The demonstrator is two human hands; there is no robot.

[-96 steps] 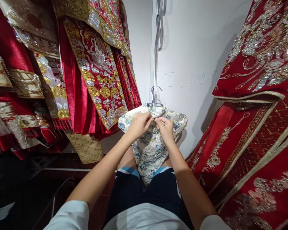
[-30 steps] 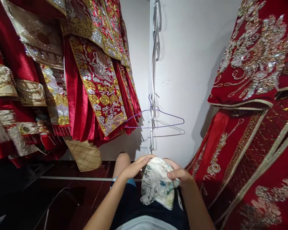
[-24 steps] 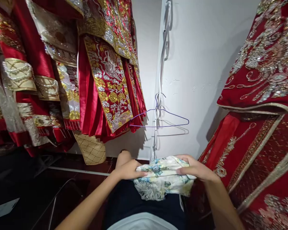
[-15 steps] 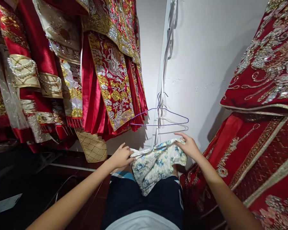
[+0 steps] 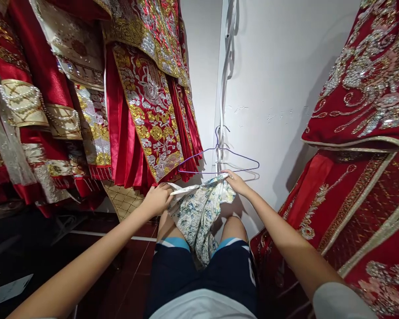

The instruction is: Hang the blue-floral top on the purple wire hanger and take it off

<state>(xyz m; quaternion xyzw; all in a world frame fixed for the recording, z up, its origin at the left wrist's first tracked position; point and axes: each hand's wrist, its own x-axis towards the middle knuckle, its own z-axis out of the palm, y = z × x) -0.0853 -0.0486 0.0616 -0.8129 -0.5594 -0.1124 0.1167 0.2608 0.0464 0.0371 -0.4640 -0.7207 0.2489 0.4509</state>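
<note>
A white floral garment (image 5: 199, 210) with blue and green flowers hangs stretched between both hands, its lower part drooping between the knees. My left hand (image 5: 158, 199) is closed on the left end of its top edge. At the upper right corner, my right hand (image 5: 235, 182) pinches the same edge. Just beyond the cloth, a purple wire hanger (image 5: 218, 153) hangs against the wall with nothing on it. The garment's top edge lies just under the hanger's bottom bar. What kind of garment it is cannot be made out.
Red embroidered gowns (image 5: 149, 110) with gold and silver beading hang on the left. Another beaded red gown (image 5: 359, 177) stands close on the right. A white strap or cable (image 5: 223, 88) runs down the wall. A card (image 5: 8, 290) lies at lower left.
Both hands have lifted the floral garment up and to the left, toward the hanger. The cloth now hangs longer, off the lap, and the knees show. The view has shifted slightly.
</note>
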